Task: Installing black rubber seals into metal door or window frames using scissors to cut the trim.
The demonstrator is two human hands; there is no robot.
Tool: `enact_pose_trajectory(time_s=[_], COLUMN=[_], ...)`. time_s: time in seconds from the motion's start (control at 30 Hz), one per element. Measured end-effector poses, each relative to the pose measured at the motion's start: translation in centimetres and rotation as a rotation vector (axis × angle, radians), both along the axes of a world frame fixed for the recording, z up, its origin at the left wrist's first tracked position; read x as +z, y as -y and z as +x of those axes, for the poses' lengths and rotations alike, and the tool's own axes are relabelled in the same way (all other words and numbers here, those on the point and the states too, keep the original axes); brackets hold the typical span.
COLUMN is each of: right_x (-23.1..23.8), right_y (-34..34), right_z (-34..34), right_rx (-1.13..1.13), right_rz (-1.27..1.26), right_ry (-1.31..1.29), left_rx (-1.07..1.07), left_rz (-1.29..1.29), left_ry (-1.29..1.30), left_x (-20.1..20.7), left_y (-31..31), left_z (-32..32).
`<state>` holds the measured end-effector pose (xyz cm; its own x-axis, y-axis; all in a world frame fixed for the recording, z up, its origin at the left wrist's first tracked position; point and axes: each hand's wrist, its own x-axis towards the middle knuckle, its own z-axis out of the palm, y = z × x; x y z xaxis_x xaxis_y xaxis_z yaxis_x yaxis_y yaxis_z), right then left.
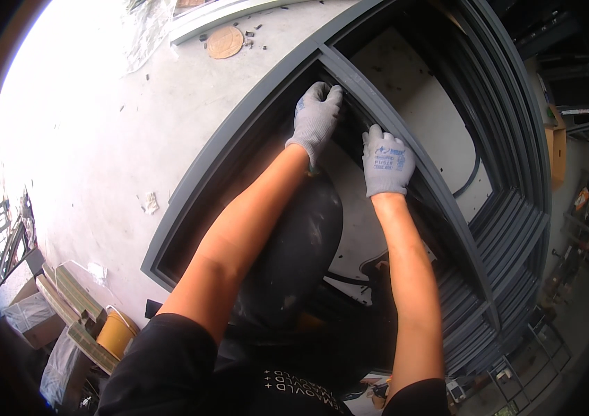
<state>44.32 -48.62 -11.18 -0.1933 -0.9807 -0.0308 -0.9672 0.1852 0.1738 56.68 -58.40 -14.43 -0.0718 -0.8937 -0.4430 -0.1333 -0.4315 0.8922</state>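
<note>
Large dark grey metal window frames lie stacked in front of me, and a crossbar (405, 118) divides the top frame (221, 145) into openings. My left hand (318, 114), in a grey knit glove, is closed with its fingertips pressed in at the upper corner, where the crossbar meets the outer rail. Farther down the crossbar, my right hand (388, 161), gloved alike, has its fingers curled against the bar's inner edge. Whatever the fingertips of either hand pinch is hidden. A thin black strip (346, 279) shows in the opening below my hands.
My dark-trousered leg (301, 236) is inside the near opening. At lower left stand a yellow bucket (117, 333) and wrapped boxes (34, 319). A round tan disc (225, 42) and black scraps lie on the pale floor. A cardboard box (556, 156) stands beyond the stack at right.
</note>
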Motion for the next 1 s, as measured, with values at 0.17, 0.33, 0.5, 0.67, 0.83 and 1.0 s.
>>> enact_pose_trajectory(time_s=[0.17,0.33,0.5,0.67,0.83,1.0], right_x=[-0.3,-0.3,0.2,1.7,2.1,0.9], right_y=[-0.1,-0.1,-0.7,-2.4,-1.0,2.8], right_z=[-0.2,-0.2,-0.7,-1.5,-1.3,-0.6], right_rx=[0.014,0.013,0.026,0.006,-0.029,-0.156], right_rz=[-0.043,-0.046,-0.089,-0.178,-0.396,-0.183], right_ry=[0.010,0.025,0.049,-0.045,-0.053,0.119], left_rx=[0.021,-0.019,0.025,0.055,0.033,0.073], left_rz=[0.008,-0.012,0.001,-0.012,0.022,0.146], left_ry=[-0.080,-0.046,-0.114,-0.168,-0.232,-0.468], left_x=[-0.6,-0.3,-0.8,-1.6,-1.5,-1.3], left_y=[-0.1,0.4,0.5,0.4,0.4,0.4], left_z=[0.0,0.1,-0.1,-0.5,-0.3,0.0])
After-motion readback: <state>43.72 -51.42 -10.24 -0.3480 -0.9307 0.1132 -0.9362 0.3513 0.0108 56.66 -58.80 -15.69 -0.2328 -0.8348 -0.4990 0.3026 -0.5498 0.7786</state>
